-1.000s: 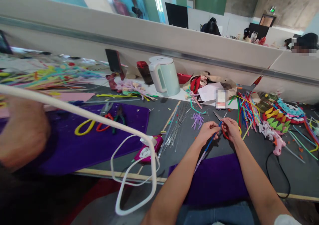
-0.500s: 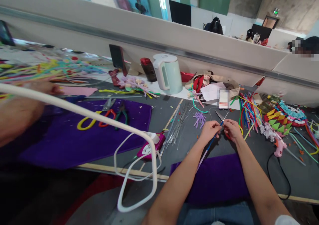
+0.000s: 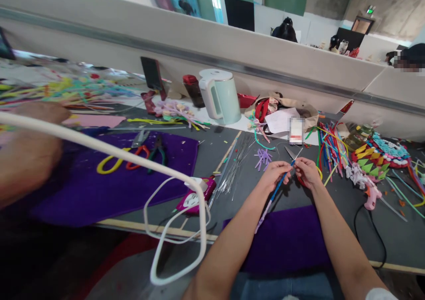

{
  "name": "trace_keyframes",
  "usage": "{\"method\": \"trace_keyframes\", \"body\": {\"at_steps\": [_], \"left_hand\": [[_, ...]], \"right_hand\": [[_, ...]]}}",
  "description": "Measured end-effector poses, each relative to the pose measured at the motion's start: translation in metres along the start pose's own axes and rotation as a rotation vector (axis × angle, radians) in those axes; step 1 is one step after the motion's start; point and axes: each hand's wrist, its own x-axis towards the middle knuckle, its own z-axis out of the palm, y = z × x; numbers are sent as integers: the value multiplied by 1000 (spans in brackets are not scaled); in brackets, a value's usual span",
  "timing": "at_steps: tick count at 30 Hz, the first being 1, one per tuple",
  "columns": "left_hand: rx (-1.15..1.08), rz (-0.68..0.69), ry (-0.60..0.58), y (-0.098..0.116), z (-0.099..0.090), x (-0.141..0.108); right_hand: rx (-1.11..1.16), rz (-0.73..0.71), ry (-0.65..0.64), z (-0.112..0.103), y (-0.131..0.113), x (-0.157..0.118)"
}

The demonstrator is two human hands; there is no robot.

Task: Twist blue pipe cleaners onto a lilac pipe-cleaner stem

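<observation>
Head camera view shows the left hand (image 3: 275,176) pinching a blue stick (image 3: 277,191) with a pale pink near end, right of the middle, above the dark table (image 3: 212,147). The right hand (image 3: 307,172) has its fingers close together by the stick's far tip; I cannot tell if they grip it. Scissors (image 3: 291,152) show 2 blades just past the fingers. A purple cloth (image 3: 285,240) lies near. Thin wires (image 3: 234,169) lie left, a pink glue gun (image 3: 372,196) right, and a pale green kettle (image 3: 229,101) stands far.
</observation>
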Motion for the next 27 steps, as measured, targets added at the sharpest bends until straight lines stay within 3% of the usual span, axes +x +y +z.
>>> {"method": "trace_keyframes", "body": {"at_steps": [10,17,20,27], "left_hand": [[-247,-155,-118,1,9,0],[-276,-152,-156,-7,9,1],[-301,-141,-126,-6,8,2],[-437,-195,82,-3,4,6]], "right_hand": [[3,-62,-11,3,-7,-5],[43,-106,7,6,-5,-5],[35,-69,3,7,0,-3],[84,22,48,3,8,5]]}}
